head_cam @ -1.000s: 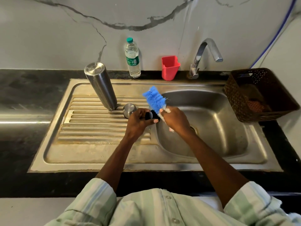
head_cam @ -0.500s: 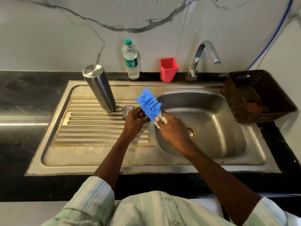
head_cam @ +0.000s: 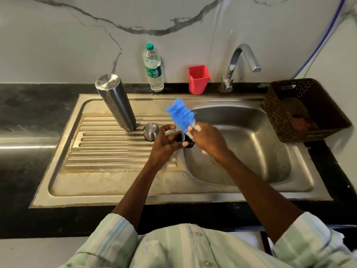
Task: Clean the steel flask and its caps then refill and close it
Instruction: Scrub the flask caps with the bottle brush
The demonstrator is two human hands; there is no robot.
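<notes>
**Scrubbing a small black cap over the sink edge**

Nearest the camera: pale striped shirt front w/ buttons, both sleeves pushed up, forearms reaching fwd over the black tabletop [head_cam: 23, 117].

Mid-frame, the two hands meet at the ridge between drainboard and basin. Left hand [head_cam: 164, 142] is curled around a small black cap [head_cam: 183, 139], mostly hidden by fingers; thumb and forefinger arch open above it. Right hand [head_cam: 209, 140] is closed on the white handle of a blue brush [head_cam: 181, 116]. Brush's long axis runs up and away-left from the right hand, bristle head blurred, above and just beyond the cap. So the cap sits directly left of the right hand, touching or nearly so; cannot tell if bristles contact it now. Likely step: brushing this cap; next stroke needs the bristle end brought down and back toward the left hand.

Just beyond the left hand, a steel cap [head_cam: 151, 131] rests on the drainboard, near but apart. Beside it the flask [head_cam: 116, 102] stands inverted, mouth down, tilted in the wide-angle view. Left hand is the nearer one to both.

Basin of the sink [head_cam: 251, 151] lies right; no water seen running from the tap [head_cam: 241, 62].

Far back by the wall: a water bottle [head_cam: 154, 69] w/ green cap and green label, text too small to read; a red cup [head_cam: 199, 79]; a brown basket [head_cam: 305, 111] at right. No legible brands anywhere.
</notes>
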